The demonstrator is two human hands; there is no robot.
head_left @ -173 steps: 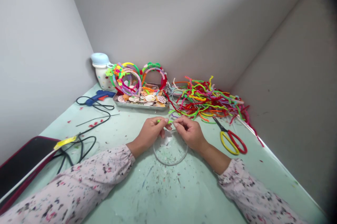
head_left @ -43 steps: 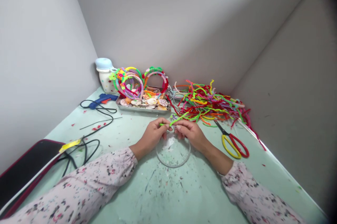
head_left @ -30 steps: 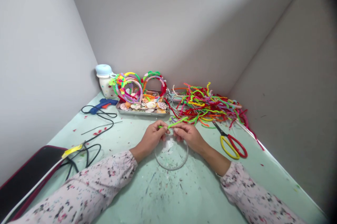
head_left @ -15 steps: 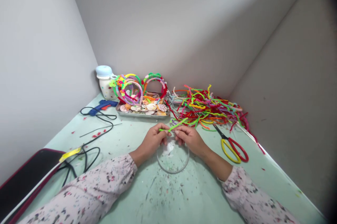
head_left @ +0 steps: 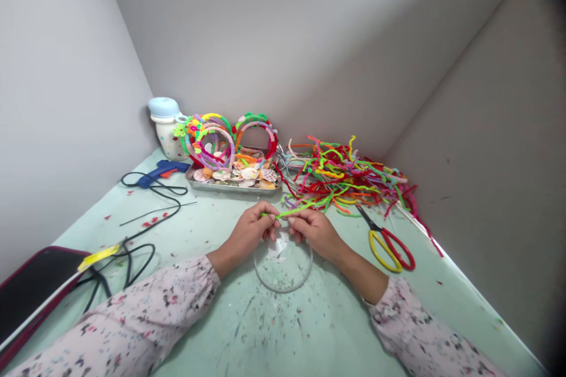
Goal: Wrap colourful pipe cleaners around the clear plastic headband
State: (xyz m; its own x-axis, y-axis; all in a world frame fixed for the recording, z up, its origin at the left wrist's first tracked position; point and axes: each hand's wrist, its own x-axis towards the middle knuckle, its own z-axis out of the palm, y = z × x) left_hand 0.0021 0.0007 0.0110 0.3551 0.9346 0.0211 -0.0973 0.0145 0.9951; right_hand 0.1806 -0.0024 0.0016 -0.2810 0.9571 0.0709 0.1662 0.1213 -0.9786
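Hoop (head_left: 283,291): far side hidden by fingers (head_left: 266,222); stem (head_left: 296,210) probably touching, unresolved. Black pad (head_left: 33,274), tabletop (head_left: 336,324) left edge: cut off.

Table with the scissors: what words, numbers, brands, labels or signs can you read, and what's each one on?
None: no word, number, brand or sign can be read here.
Yellow band on the white cable: no readable letters.
Blue-lidded bottle: coloured specks, too small to make out.
Grey hoop and scissors: no readable marks.

Blue-lidded bottle (head_left: 167,132), glue gun (head_left: 152,177), shells (head_left: 249,173) in metal tray (head_left: 234,189)
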